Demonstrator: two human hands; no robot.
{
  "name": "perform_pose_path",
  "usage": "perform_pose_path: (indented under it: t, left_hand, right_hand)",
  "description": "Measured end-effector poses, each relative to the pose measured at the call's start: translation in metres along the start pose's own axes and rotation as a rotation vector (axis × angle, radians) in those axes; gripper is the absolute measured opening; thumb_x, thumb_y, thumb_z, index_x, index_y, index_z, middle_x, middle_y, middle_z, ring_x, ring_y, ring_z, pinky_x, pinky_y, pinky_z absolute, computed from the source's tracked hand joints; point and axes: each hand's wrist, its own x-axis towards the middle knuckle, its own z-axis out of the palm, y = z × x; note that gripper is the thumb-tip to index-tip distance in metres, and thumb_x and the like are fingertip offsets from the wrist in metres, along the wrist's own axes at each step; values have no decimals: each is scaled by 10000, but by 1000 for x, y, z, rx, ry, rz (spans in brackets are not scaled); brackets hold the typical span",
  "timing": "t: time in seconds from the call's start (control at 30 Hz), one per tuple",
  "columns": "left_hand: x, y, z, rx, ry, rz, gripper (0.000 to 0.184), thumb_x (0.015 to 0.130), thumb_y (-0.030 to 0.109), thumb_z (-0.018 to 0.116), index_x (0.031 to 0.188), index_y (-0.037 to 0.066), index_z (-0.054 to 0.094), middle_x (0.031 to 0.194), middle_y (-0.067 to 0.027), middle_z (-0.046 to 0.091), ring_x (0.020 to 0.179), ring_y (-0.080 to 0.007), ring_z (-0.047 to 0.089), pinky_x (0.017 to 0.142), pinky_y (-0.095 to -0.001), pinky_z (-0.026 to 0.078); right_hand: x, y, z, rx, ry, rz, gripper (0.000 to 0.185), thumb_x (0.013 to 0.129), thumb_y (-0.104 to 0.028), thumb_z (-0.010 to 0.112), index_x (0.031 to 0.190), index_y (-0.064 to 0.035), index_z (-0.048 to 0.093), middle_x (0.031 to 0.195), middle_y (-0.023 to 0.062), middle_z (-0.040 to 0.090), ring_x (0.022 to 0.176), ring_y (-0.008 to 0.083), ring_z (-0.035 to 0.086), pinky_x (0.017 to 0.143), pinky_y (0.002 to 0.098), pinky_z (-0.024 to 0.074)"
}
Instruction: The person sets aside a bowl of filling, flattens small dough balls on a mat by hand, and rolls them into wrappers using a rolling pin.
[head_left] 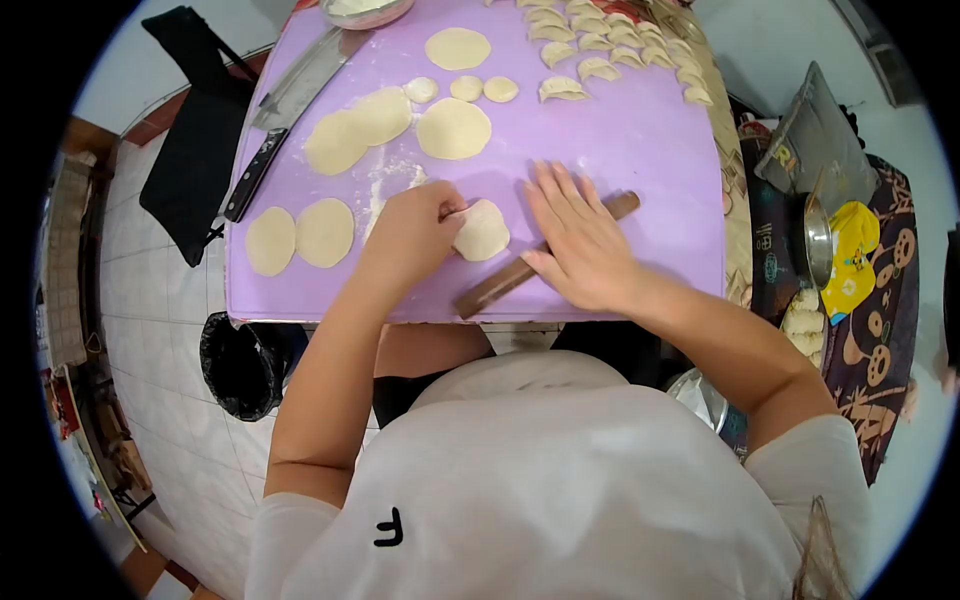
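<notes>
left hand (425,218): fingers curled in, thumb and forefinger drawn together at the near-left edge of a dough circle (483,231). grip narrow, a pinch on the rim only; exact fingertip contact partly hidden by the hand.

right hand (580,238): laid out nearly flat, palm down, fingers extended and slightly spread, thumb apart from them. it rests over the rolling pin (498,284), not wrapped around it. the pin lies at a slant, both ends showing beyond the hand.

position: dough circle is on the near side of the purple mat (640,150), between the two hands, just beside the pin. cannot tell whether it lies fully flat.

surroundings: two rolled rounds (325,233) side by side to the left; a streak of flour (388,187) beyond the left hand; three small dough pieces (466,88) farther back; knife (315,78) at the left edge; folded dumplings (562,90) in rows at the far right.
</notes>
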Motion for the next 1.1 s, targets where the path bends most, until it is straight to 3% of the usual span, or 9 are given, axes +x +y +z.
perform_pose_path:
  t: [0.17, 0.23, 0.37, 0.47, 0.63, 0.73, 0.83, 0.97, 1.1]
  left_hand:
    - [-4, 9, -3, 206, 70, 77, 197, 839, 163, 653, 966, 14, 674, 801, -158, 673, 712, -293, 645, 674, -375, 503]
    - [7, 6, -3, 222, 87, 179, 196, 842, 164, 652, 959, 7, 659, 787, -152, 668, 701, -286, 642, 670, -370, 502]
    - [6, 18, -10, 97, -75, -35, 217, 850, 165, 640, 993, 2, 653, 809, -157, 672, 711, -290, 639, 690, -375, 502]
    - [0, 13, -7, -44, -61, -123, 241, 852, 167, 637, 1024, 1, 658, 829, -161, 677, 728, -288, 641, 705, -373, 501]
    - [1, 5, -1, 207, 100, 108, 223, 860, 140, 626, 1030, -1, 657, 825, -152, 678, 731, -257, 645, 696, -357, 502]
    - [16, 7, 0, 256, 22, 160, 213, 865, 128, 620, 1030, -2, 654, 819, -143, 678, 727, -241, 639, 697, -352, 502]
    - [16, 14, -7, 86, -63, -13, 209, 866, 133, 621, 1022, -1, 663, 822, -139, 681, 719, -242, 632, 699, -359, 502]
    - [5, 3, -3, 34, -14, -28, 205, 862, 145, 633, 1002, 3, 679, 800, -130, 678, 715, -240, 633, 691, -364, 502]
    - [4, 8, -5, 111, 44, 47, 184, 858, 140, 638, 962, -8, 672, 779, -111, 670, 708, -221, 627, 680, -363, 499]
  right_hand:
    - [96, 30, 33, 25, 283, 96, 719, 969, -434, 464, 1405, 117, 310, 1484, 328, 289, 1413, 442, 251, 1148, 557, 183]
    - [94, 27, 28, 11, 279, 68, 718, 971, -433, 458, 1407, 118, 306, 1486, 327, 287, 1415, 445, 246, 1151, 553, 179]
    - [9, 4, 6, 2, -1, 42, 723, 971, -441, 449, 1414, 111, 304, 1490, 320, 286, 1418, 445, 237, 1156, 545, 177]
    - [-17, -5, -4, 43, -3, 49, 729, 972, -456, 433, 1423, 101, 302, 1498, 311, 279, 1423, 436, 232, 1158, 539, 178]
    - [95, 26, 30, 19, 217, 103, 733, 976, -466, 412, 1429, 98, 293, 1503, 320, 258, 1425, 450, 214, 1158, 538, 178]
    - [92, 26, 25, 69, 283, 71, 731, 976, -465, 411, 1431, 95, 292, 1500, 328, 256, 1425, 461, 203, 1156, 543, 179]
    - [20, 9, 11, 50, -16, 82, 738, 972, -470, 421, 1434, 90, 290, 1499, 330, 254, 1427, 460, 196, 1152, 554, 181]
    - [-6, -1, 1, 48, 27, 54, 748, 966, -470, 441, 1434, 93, 289, 1500, 333, 251, 1425, 462, 201, 1150, 560, 182]
    - [99, 31, 33, 33, 231, 89, 751, 958, -458, 465, 1430, 99, 288, 1496, 339, 251, 1421, 462, 211, 1150, 560, 180]
